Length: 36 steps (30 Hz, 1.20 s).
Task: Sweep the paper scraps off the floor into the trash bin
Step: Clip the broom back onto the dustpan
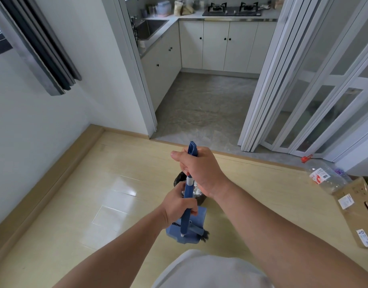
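Two hands clamp the handle, right hand above left hand, over the dustpan. Scraps lie in the bin just beyond. Emptying seems in hand; next, likely tip the dustpan clear.
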### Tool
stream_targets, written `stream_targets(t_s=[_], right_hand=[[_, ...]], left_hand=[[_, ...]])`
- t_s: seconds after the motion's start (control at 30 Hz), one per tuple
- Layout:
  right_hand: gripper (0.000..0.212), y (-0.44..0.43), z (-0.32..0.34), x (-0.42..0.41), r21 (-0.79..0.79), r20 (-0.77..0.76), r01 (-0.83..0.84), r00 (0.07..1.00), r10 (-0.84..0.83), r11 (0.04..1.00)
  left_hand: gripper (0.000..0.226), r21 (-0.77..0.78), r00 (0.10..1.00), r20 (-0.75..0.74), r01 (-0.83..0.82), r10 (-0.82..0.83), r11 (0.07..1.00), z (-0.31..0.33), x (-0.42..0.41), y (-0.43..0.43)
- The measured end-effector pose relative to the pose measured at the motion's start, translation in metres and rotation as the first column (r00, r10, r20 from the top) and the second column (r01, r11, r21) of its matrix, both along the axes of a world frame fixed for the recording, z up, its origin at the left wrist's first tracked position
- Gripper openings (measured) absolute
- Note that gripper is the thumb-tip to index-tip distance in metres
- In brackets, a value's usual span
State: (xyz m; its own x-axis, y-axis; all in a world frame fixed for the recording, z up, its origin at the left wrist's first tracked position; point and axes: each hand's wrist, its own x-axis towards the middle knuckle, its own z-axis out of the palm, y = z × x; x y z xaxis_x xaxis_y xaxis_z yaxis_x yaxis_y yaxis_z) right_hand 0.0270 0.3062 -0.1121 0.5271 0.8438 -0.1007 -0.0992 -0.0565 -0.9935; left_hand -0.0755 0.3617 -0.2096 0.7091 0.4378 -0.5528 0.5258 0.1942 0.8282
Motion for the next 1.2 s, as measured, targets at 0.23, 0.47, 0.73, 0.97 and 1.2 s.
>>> stream_targets(t_s=[0.23,0.47,0.73,0.97,1.2], right_hand=[[0.047,0.013,-0.005,-0.017,-0.012,0.012,-0.038,0.999,0.038,0.999],[0.050,0.037,-0.013,-0.032,-0.052,0.065,-0.098,0.993,0.102,0.994],[0.055,0.083,-0.029,-0.055,-0.106,0.148,-0.234,0.958,0.248,0.966],[0.057,0.147,-0.036,-0.062,-0.325,0.400,-0.285,0.822,0.405,0.902],[0.072,0.211,-0.054,-0.037,-0.484,0.415,-0.292,0.753,0.510,0.825]], left_hand=[[0.069,0.015,1.000,-0.003,-0.020,0.020,1.000,-0.007,-0.016,0.010],[0.062,-0.081,1.000,0.003,0.007,-0.006,0.997,-0.014,-0.038,0.038],[0.045,-0.076,0.997,-0.024,-0.074,0.073,0.994,-0.013,-0.074,0.096],[0.046,-0.019,0.978,-0.126,-0.167,0.164,0.986,-0.016,-0.104,0.147],[0.032,0.149,0.893,-0.255,-0.341,0.370,0.928,-0.027,-0.109,0.215]])
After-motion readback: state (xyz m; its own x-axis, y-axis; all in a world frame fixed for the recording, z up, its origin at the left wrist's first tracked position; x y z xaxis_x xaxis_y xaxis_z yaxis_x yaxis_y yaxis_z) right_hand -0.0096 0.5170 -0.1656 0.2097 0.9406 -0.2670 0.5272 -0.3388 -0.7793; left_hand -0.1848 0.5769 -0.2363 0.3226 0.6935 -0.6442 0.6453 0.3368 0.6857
